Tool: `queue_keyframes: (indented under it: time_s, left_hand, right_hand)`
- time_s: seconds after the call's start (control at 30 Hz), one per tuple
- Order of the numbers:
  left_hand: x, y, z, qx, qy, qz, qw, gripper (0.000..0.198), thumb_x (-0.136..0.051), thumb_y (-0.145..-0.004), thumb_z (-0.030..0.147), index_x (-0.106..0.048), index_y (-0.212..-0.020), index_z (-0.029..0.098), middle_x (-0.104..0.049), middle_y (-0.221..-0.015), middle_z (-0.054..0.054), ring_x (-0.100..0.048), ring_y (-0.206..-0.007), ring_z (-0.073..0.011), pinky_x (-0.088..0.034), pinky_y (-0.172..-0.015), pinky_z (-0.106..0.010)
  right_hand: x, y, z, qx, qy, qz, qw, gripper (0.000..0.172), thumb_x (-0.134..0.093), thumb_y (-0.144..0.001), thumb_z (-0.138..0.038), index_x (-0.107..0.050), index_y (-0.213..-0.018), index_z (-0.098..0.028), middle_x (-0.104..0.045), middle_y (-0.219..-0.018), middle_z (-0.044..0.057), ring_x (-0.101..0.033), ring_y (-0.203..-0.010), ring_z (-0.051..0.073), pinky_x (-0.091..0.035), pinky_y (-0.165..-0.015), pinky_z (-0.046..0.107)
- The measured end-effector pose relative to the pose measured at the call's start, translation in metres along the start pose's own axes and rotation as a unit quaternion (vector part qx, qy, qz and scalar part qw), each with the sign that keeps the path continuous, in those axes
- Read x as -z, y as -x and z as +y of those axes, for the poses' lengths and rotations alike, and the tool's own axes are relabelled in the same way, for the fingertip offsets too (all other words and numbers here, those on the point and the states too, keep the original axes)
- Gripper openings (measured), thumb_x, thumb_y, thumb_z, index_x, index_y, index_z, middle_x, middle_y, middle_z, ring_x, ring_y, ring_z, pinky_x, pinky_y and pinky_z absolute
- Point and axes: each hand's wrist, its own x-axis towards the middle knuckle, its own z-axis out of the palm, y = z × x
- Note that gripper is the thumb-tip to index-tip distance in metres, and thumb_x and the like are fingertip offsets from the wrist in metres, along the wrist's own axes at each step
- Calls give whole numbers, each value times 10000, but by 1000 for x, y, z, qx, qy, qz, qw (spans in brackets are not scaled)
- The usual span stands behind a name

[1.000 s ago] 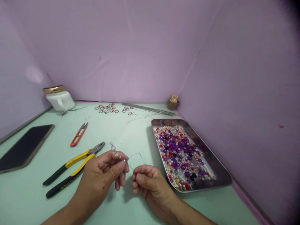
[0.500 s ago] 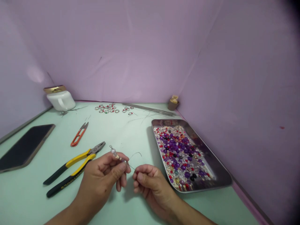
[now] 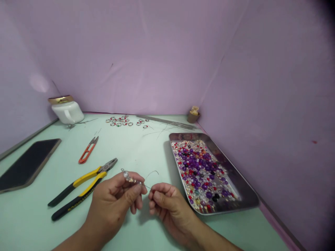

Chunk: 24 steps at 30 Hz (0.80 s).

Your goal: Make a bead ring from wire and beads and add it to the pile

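Two bare hands meet low over the pale green table (image 3: 146, 146): the left hand (image 3: 117, 197) pinches a thin silver wire strung with a few small beads (image 3: 130, 178) between thumb and forefinger, beaded end poking up to the left, and the right hand (image 3: 167, 204) is closed tight on the wire's other end just beside it, with yellow-and-black pliers (image 3: 81, 188) lying just left and a steel tray of purple, red and white beads (image 3: 243, 188) near on the right

Yellow pliers (image 3: 87, 178) lie at lower left, orange snips (image 3: 89, 148) above them. A phone (image 3: 26, 164) sits at the left edge, a jar (image 3: 66, 111) upper left, a bead tray (image 3: 245, 195) right.
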Motion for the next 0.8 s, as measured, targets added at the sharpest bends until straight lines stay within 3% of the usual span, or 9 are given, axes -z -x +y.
queue_keyframes:
  time_s: [0.8]
  left_hand:
    - [-1,2,5,-6,-28,-17,999,47,-583,-688,226,-609,-714,197,-641,-554,9,-540,-410,-112,-441,-386,-201]
  right_hand:
    - [1,-1,0,-2,-7,0,1000,198,-759,-538,-143,-643,-695,-106,-656,-599,16,-597,-473,80,-497,-465,163]
